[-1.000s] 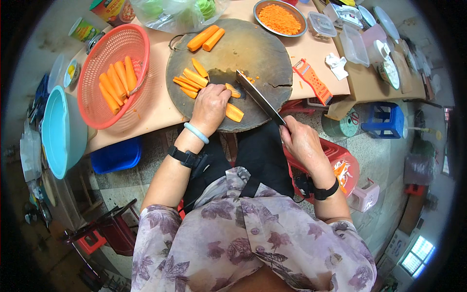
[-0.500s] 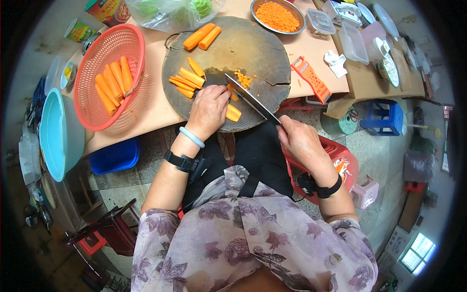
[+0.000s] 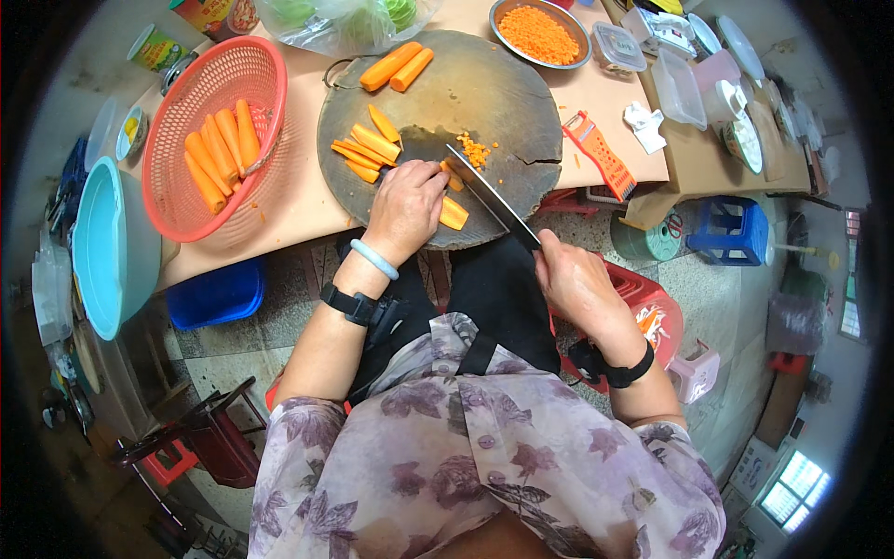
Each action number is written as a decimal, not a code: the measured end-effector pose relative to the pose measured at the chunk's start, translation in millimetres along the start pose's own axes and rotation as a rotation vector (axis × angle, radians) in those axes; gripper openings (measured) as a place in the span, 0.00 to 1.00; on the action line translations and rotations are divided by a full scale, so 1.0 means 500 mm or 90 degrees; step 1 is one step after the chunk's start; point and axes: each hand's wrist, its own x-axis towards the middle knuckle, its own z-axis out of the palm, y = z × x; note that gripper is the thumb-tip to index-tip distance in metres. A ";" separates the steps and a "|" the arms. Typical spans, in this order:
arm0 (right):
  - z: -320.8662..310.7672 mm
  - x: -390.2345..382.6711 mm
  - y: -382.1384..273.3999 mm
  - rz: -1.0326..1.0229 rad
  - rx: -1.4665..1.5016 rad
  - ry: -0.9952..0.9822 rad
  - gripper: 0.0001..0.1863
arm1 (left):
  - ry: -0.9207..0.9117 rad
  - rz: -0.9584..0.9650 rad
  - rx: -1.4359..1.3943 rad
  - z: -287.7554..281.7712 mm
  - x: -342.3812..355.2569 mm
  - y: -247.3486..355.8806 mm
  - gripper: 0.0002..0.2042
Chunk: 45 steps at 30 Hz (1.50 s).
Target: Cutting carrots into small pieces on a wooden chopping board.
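Observation:
A round wooden chopping board (image 3: 517, 107) rests at the table's front edge. My right hand (image 3: 575, 278) is closed round the handle of a knife (image 3: 486, 196), whose dark blade slants across the board. Left of the blade, the bent fingers of my left hand (image 3: 406, 210) press a carrot piece (image 3: 452, 177) against the wood, partly hidden by the fingers. Just beyond the blade lies a small heap of diced carrot (image 3: 473, 149). A flat carrot slice (image 3: 453, 214) sits near the board's front edge. Several carrot sticks (image 3: 371, 147) lie to the left, and two thick carrot pieces (image 3: 391, 67) at the back.
A red plastic basket (image 3: 265, 61) with several peeled carrots stands left of the board. A metal bowl (image 3: 587, 48) of diced carrot is at the back right. An orange grater (image 3: 601, 156) lies to the right. Behind is a plastic bag (image 3: 326, 28) of greens.
The whole view has shifted slightly. The knife tip sits a little further right over the board, while my left hand still presses the carrot piece.

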 end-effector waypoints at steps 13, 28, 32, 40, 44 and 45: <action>0.030 0.023 -0.010 -0.013 -0.008 0.017 0.05 | -0.007 0.003 0.017 -0.003 0.003 0.004 0.10; 0.012 -0.030 -0.014 0.003 -0.001 0.015 0.07 | 0.011 -0.006 -0.002 -0.004 -0.017 0.007 0.12; 0.017 -0.014 -0.017 -0.010 -0.012 0.013 0.08 | 0.012 -0.015 -0.011 -0.002 -0.016 0.010 0.11; 0.023 -0.002 -0.014 0.001 0.014 -0.010 0.08 | 0.013 -0.010 -0.006 -0.001 -0.012 0.010 0.10; 0.013 -0.038 -0.010 0.017 -0.008 -0.027 0.08 | 0.019 -0.019 -0.010 0.000 -0.013 0.010 0.10; 0.013 -0.048 -0.006 0.017 -0.009 -0.025 0.08 | 0.020 -0.017 -0.010 0.000 -0.013 0.011 0.10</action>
